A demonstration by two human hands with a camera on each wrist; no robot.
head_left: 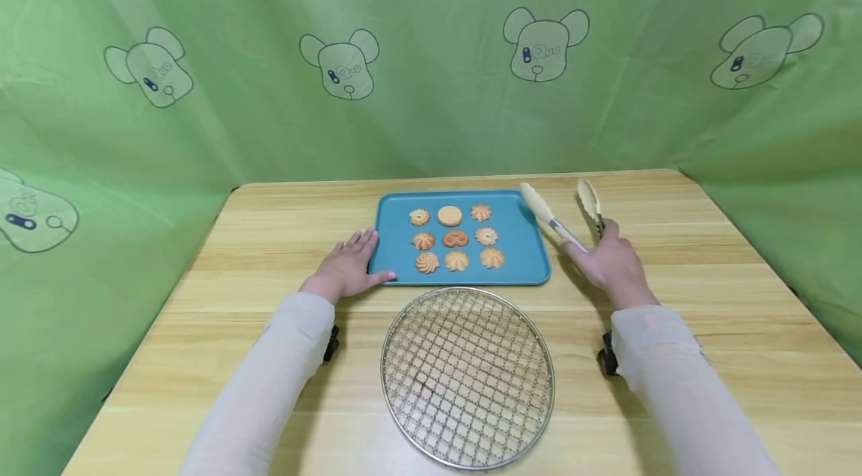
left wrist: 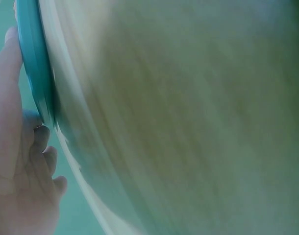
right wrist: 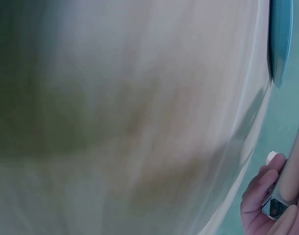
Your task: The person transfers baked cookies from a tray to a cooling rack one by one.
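The right hand (head_left: 609,263) grips the tongs (head_left: 562,214), blades spread wide just right of the blue tray (head_left: 525,251). Left-hand fingers (head_left: 360,244) lie straight against the tray's edge. Best to steady it and pinch gently: 9 cookies (head_left: 455,238) look fragile.

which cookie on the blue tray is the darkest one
The centre cookie of the nine on the blue tray: darker reddish-brown and pretzel-shaped, the others paler.

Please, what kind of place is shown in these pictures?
Probably a staged recording booth, not a real kitchen: green printed curtains enclose a wooden table holding a blue tray of cookies.
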